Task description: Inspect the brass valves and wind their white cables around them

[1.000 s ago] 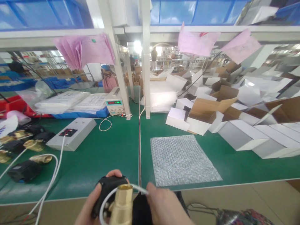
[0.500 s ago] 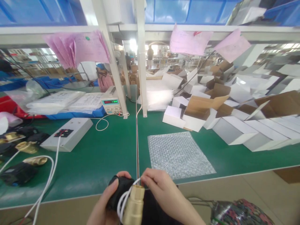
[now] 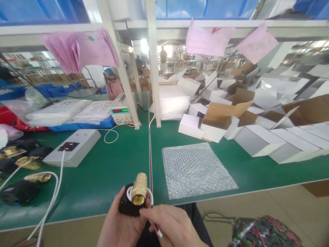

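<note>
My left hand (image 3: 120,226) grips a motorised valve (image 3: 135,199) at the bottom centre: a black body with a brass fitting, its round opening turned toward me. A white cable (image 3: 150,199) is looped around the brass part. My right hand (image 3: 174,228) pinches the free end of that cable just below the valve. Both hands hover over the near edge of the green table (image 3: 102,178). A sheet of bubble wrap (image 3: 196,169) lies flat on the table just right of the valve.
Similar brass-and-black valves (image 3: 23,171) with white cables lie at the left. A white switch box (image 3: 73,147) and a power supply with a lit display (image 3: 119,113) stand behind. White and brown cardboard boxes (image 3: 252,116) pile up at the right. White posts (image 3: 151,61) rise mid-table.
The valve has turned so its brass opening faces me and sits higher. My right hand dropped from above the valve to below it, drawing the cable end down.
</note>
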Demonstrator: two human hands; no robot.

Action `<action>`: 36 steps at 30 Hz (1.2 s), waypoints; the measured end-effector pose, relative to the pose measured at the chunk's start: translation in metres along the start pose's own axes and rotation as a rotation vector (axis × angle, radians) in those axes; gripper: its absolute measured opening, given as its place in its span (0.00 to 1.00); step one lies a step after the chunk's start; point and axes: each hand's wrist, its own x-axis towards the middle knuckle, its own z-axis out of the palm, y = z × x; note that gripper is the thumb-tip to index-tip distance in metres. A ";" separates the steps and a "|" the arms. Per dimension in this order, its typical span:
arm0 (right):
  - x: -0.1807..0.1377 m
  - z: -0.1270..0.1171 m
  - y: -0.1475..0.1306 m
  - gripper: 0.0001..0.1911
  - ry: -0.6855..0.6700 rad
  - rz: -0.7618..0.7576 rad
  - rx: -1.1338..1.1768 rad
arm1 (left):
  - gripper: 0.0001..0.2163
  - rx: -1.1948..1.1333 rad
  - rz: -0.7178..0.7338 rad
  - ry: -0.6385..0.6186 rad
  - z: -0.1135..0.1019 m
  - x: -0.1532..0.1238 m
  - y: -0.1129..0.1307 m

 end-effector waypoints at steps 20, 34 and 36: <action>0.011 0.001 -0.007 0.31 0.234 0.381 0.285 | 0.13 0.078 0.089 -0.104 -0.011 0.000 -0.017; 0.028 -0.008 -0.010 0.29 0.155 0.889 0.781 | 0.20 0.145 0.121 -0.180 -0.003 -0.010 -0.024; 0.031 -0.010 -0.008 0.27 0.139 0.909 0.794 | 0.20 0.148 0.125 -0.177 -0.007 -0.006 -0.024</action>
